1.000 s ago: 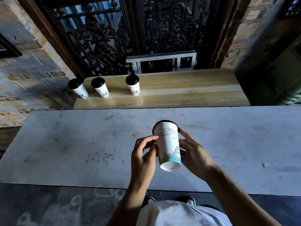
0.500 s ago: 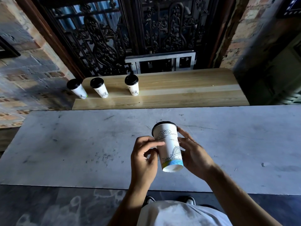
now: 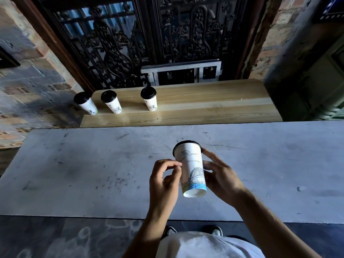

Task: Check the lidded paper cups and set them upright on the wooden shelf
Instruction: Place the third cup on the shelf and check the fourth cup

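A white paper cup (image 3: 191, 168) with a black lid and line drawings is held tilted above the grey table, lid away from me and its base toward me. My right hand (image 3: 219, 175) grips its right side with curled fingers. My left hand (image 3: 163, 179) touches its left side with curled fingertips. Three more lidded cups stand upright at the left end of the wooden shelf (image 3: 204, 105): one (image 3: 86, 102) at the corner, one (image 3: 111, 101), and one (image 3: 149, 98) further right.
The grey table (image 3: 93, 164) lies between me and the shelf. Behind the shelf rises a dark ornate metal grille (image 3: 149, 40) with a small metal frame (image 3: 182, 71). Brick walls flank both sides. My shoes (image 3: 216, 230) show below the table edge.
The cup has been turned between my hands, so a bridge drawing now faces me. My left fingers have shifted along its side. The three shelf cups have stayed put.
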Demonstrator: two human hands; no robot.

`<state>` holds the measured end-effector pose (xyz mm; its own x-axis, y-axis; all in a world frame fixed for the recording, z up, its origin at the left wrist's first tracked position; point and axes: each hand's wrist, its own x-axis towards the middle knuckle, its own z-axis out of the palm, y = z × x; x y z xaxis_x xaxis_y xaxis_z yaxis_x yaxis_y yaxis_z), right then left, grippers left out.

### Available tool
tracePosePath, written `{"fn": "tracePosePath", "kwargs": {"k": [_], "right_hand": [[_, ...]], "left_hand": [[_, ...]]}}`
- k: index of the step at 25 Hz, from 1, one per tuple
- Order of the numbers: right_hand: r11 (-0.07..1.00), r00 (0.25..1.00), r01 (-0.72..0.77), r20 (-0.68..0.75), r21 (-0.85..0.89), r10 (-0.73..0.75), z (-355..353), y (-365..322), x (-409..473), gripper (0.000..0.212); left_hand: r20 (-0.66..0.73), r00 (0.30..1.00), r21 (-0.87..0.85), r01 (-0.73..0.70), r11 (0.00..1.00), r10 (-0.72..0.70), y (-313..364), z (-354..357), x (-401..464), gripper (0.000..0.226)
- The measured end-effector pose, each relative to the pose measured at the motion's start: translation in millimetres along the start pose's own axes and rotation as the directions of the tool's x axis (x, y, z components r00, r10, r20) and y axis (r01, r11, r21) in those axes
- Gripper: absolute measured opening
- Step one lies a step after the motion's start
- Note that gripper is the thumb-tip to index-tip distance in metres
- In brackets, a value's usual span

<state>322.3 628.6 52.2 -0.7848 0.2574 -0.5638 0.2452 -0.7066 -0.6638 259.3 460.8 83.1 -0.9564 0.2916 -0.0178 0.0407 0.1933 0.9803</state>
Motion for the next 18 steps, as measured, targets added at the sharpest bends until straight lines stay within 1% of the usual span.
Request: {"fn": "tracePosePath", "kwargs": {"k": [2, 5, 7, 10, 12, 14, 16, 18], "right_hand": [[1.000, 1.000, -0.003, 0.010, 0.006, 0.003, 0, -1, 0, 0.051], [1.000, 1.000, -0.009, 0.012, 0.029, 0.008, -2, -1, 1, 0.046], [1.000, 1.000, -0.011, 0.014, 0.026, 0.011, -4, 0, 2, 0.043], [0.999, 0.999, -0.020, 0.048, 0.026, 0.019, -3, 2, 1, 0.039], [0.999, 0.998, -0.019, 0.054, 0.029, 0.017, -2, 3, 1, 0.037], [1.000, 0.999, -0.008, 0.052, 0.025, 0.007, -1, 2, 0, 0.037], [1.000, 0.998, -0.001, 0.060, -0.009, 0.001, 0, 0, -1, 0.043], [1.000, 0.997, 0.004, 0.073, -0.031, -0.001, 2, -1, -2, 0.039]], "left_hand": [[0.002, 1.000, -0.029, 0.026, 0.999, -0.026, 0, 1, 1, 0.016], [0.006, 0.997, -0.062, 0.079, 0.995, -0.079, -5, 1, 3, 0.016], [0.014, 0.994, -0.068, 0.105, 0.992, -0.104, -9, 1, 4, 0.020], [0.023, 0.994, -0.051, 0.104, 0.993, -0.103, -14, 1, 5, 0.031], [0.017, 0.997, -0.038, 0.071, 0.997, -0.070, -14, 1, 6, 0.039], [0.024, 1.000, 0.015, -0.009, 1.000, 0.008, -14, -1, 6, 0.046], [0.035, 0.995, 0.071, -0.100, 0.993, 0.097, -14, -3, 7, 0.053], [0.039, 0.989, 0.087, -0.147, 0.985, 0.144, -15, -4, 8, 0.055]]}}
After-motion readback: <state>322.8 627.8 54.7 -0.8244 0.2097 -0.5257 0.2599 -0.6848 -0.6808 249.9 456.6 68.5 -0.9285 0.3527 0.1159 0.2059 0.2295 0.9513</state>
